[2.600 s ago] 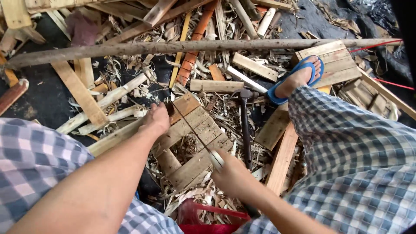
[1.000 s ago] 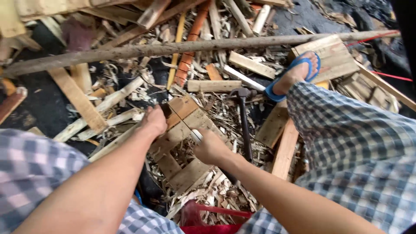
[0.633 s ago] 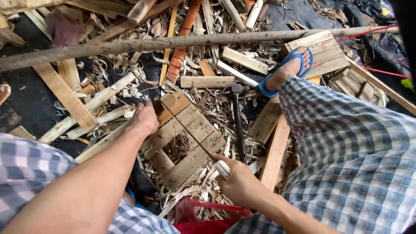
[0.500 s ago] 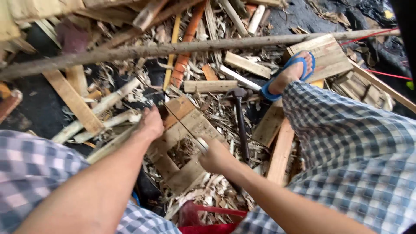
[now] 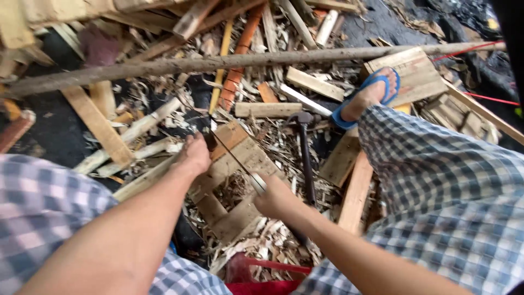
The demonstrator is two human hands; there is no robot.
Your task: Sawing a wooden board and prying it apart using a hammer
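Left hand [image 5: 194, 155]: closed on the far end of a thin blade, fingers curled down over it, knuckles up, resting on the upper left part of the wooden frame

Right hand [image 5: 275, 196]: clamped around the pale handle end of the same blade, fist shut, at about 4 o'clock from the left hand

Thin blade [image 5: 232, 158]: a narrow dark strip stretched between the two hands, running from 10 o'clock to 4 o'clock across the frame and lying close on its top slat

Wooden frame [image 5: 245, 155]: a small frame of nailed slats, tilted, lying on a heap of shavings directly below the hands

Hammer [image 5: 305, 158]: dark handle, head toward 12 o'clock, lying just beside the frame at its 3 o'clock side, untouched

Long pole [image 5: 218, 63]: rough round timber crossing the whole heap at 12 o'clock, well apart from the hands

Foot in blue sandal [image 5: 368, 95]: at 2 o'clock, set on a slatted board

Red crate edge [image 5: 267, 273]: at 6 o'clock, between the checked-cloth knees

Surroundings: offcuts, planks and curls of wood all round
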